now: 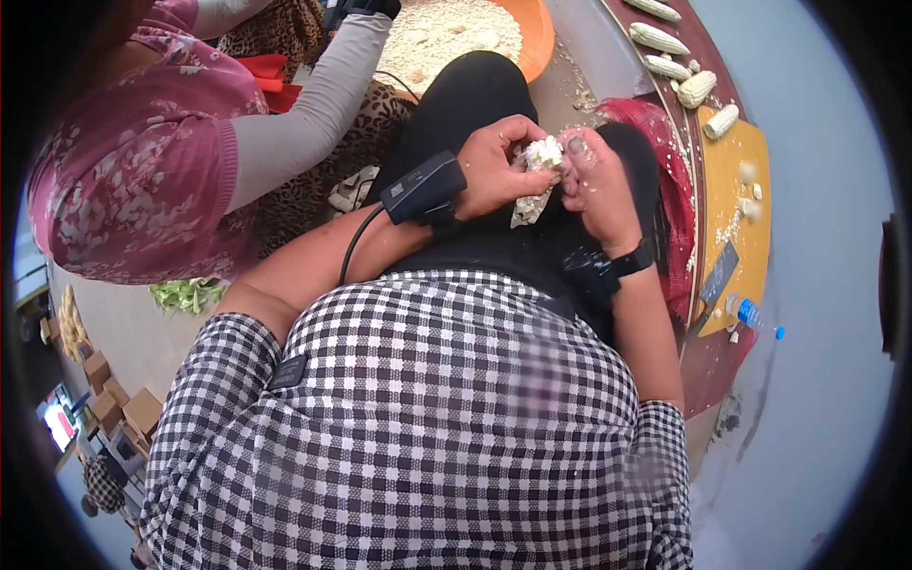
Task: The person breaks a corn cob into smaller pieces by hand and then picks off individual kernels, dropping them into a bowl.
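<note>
We have a pale corn cob (544, 152) at upper centre, between the two hands and above the dark-clothed lap (475, 100). Long axis runs near top-to-bottom in the frame, upper end leaning right, lower end pointing down-left; the thumb hides part of the middle. Left hand (491, 171) is on the cob's frame-left side, grasping it between thumb and fingers. Right hand (597, 185) sits on the frame-right side, fingers curled, thumb raised by the upper end; we can't tell if it grips or just presses. Neither hand is clearly nearer: cob lies directly right of the left hand, directly left of the right one. We judge that side-on placement, across the cob's length, to be the relation that counts.

Writing: nothing we can read. Left wrist device (423, 187) has a small pale square mark, too small to make out. Dark tag (287, 371) on the checked shirt (427, 399), lower left: illegible. Blue label on the bottle (749, 312), right side: illegible too. Lit screen (59, 426), far lower left: colours only.

Around: orange basin (540, 38) of kernels (456, 38) at top, more cobs (657, 38) upper right, co-worker (142, 190) upper left.
</note>
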The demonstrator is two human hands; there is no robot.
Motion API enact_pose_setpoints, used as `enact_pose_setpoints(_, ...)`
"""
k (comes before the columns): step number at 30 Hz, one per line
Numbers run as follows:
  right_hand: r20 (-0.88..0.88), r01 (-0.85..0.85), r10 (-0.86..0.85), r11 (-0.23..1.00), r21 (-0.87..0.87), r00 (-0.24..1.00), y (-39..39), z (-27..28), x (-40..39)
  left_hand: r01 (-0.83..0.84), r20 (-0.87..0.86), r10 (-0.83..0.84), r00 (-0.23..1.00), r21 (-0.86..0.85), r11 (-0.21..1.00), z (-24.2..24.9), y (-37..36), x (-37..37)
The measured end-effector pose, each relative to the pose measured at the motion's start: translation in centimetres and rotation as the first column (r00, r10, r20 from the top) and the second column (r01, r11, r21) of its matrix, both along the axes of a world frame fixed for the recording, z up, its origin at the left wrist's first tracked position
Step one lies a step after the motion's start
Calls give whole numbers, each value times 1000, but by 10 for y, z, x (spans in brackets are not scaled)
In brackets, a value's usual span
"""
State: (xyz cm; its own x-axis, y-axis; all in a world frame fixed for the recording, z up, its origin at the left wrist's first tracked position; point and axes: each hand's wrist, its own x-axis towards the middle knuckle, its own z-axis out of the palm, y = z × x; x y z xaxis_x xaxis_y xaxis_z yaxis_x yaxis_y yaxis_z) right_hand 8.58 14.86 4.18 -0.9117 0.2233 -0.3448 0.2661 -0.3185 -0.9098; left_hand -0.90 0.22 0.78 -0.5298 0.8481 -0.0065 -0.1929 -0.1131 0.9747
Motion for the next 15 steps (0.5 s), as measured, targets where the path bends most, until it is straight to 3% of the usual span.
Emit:
enact_pose_setpoints(4,-73,47,-29,962,269,997,-18,-13,6,-11,-282,-30,959,-143,990,11,-2,2)
enact_pose_setpoints(10,-93,70,-52,976,207,994,-18,-20,15,-20,-308,12,951,-24,1000,-6,4,7)
enact_pose_setpoints(15,-151,91,-62,977,192,987,-14,-35,13,-17,-348,0,938,-45,999,-9,4,5)
